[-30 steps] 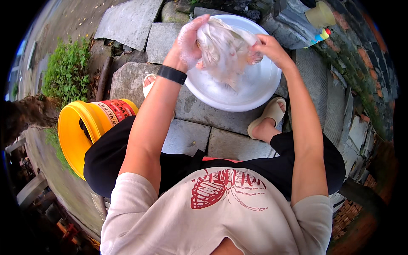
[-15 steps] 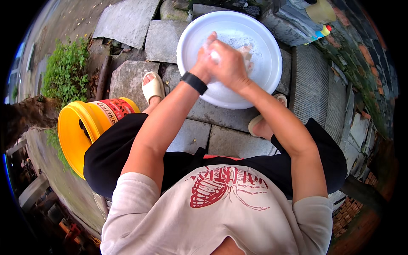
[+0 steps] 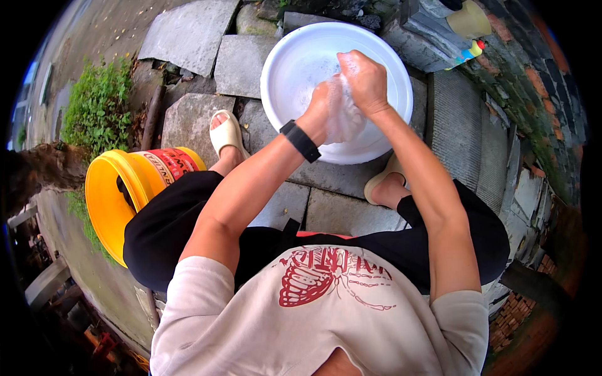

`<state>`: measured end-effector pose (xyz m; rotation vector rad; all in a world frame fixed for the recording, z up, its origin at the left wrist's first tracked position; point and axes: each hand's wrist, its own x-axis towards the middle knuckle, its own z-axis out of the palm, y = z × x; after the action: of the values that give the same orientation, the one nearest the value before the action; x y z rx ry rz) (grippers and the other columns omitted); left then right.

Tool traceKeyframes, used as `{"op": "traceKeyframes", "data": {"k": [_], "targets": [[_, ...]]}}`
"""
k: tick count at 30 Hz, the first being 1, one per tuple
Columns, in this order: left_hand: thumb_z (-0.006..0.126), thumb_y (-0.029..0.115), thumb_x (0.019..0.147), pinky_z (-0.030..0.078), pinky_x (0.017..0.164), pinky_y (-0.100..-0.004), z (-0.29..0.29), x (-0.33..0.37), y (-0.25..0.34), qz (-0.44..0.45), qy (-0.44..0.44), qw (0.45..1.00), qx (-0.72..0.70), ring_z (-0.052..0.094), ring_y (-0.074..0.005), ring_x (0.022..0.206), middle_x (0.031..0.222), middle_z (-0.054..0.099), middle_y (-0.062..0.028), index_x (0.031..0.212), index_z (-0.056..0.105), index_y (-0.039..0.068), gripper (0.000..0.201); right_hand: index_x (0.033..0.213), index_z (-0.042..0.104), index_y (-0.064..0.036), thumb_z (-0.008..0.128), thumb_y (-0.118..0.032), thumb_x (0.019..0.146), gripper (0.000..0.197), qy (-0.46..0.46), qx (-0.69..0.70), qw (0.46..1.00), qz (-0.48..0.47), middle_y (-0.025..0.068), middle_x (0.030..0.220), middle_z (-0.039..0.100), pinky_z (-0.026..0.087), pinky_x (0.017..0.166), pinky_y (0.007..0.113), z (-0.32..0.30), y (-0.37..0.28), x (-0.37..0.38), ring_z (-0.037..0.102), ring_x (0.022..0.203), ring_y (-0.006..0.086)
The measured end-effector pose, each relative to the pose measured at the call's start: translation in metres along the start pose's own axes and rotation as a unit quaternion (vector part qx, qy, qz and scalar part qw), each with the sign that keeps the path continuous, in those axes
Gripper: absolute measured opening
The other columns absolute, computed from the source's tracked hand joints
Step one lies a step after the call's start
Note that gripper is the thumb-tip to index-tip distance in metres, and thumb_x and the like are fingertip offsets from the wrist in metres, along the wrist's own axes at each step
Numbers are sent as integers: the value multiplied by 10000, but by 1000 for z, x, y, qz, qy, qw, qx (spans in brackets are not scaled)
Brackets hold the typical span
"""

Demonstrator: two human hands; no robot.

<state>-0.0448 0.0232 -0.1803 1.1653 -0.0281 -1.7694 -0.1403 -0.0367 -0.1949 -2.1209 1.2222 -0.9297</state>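
Note:
A white round basin (image 3: 273,94) with sudsy water stands on the paving in front of me. Over it, a wet, soapy, pale cloth (image 3: 346,122) is bunched between my hands, its lower part hanging near the basin's front rim. My left hand (image 3: 321,106), below a black wristband (image 3: 300,141), is closed on the cloth's left side. Slightly farther off and to the right, my right hand (image 3: 365,80) grips the cloth's upper end in a fist. Foam covers the cloth and parts of the fingers.
A yellow bucket (image 3: 103,203) lies tipped by my left knee, something dark inside. Green plants (image 3: 97,103) grow beyond it. At the far right are a stone block (image 3: 411,44), a beige container (image 3: 470,19), a colourful bottle (image 3: 469,54) and a brick wall (image 3: 533,81).
My hands, pressed together half a second ago, have come slightly apart, the right one moving right. The bunched cloth now shows between them and hangs toward me.

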Motion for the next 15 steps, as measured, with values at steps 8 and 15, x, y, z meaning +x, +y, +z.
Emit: {"op": "traceKeyframes", "data": {"k": [8, 15], "targets": [[443, 414, 917, 483, 699, -331, 6, -5, 17, -24, 2, 1000, 18, 584, -202, 756, 873, 584, -98, 1024, 535, 21, 417, 751, 598, -38, 556, -328, 858, 312, 11, 29, 993, 116, 150, 609, 575, 438, 528, 357, -3, 4, 6, 549, 537, 230], [665, 416, 742, 486, 744, -341, -52, 47, 36, 260, -91, 618, 736, 618, -219, 850, 967, 624, -153, 1097, 535, -58, 606, 1016, 555, 5, 722, -209, 759, 374, -47, 496, 793, 350, 111, 928, 604, 501, 668, 285, -37, 57, 42, 590, 759, 163]]}}
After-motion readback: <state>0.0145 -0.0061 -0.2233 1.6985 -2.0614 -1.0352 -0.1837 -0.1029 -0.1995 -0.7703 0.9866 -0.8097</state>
